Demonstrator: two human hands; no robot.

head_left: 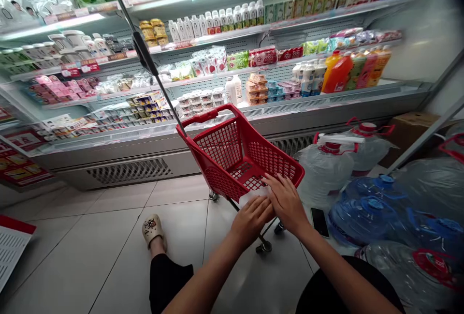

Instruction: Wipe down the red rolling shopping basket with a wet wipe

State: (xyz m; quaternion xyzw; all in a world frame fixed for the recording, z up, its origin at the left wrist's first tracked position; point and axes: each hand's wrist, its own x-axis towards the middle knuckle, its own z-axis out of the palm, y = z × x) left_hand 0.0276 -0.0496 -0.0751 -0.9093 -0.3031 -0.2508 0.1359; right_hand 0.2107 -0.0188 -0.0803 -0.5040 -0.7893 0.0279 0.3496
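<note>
A small red shopping cart [217, 173] with lattice walls stands in front of me, its basket holding nothing that I can see. My left hand [253, 215] has its fingers bent over a white wipe [253, 196], pressing it on the cart's near rim. Beside it, touching the left hand, my right hand [286, 202] reaches over the same rim with its fingers stretched out. The part of the wipe beneath my hands is hidden. A dark pole [143, 52] rises from the cart's left side.
Behind the cart runs a refrigerated shelf [126, 144] with bottles, cups and packs. Large clear water jugs [322, 169] and blue jugs [362, 212] crowd the right, with a phone [319, 222] on the floor beside them. My clog-shod foot [154, 231] is at left.
</note>
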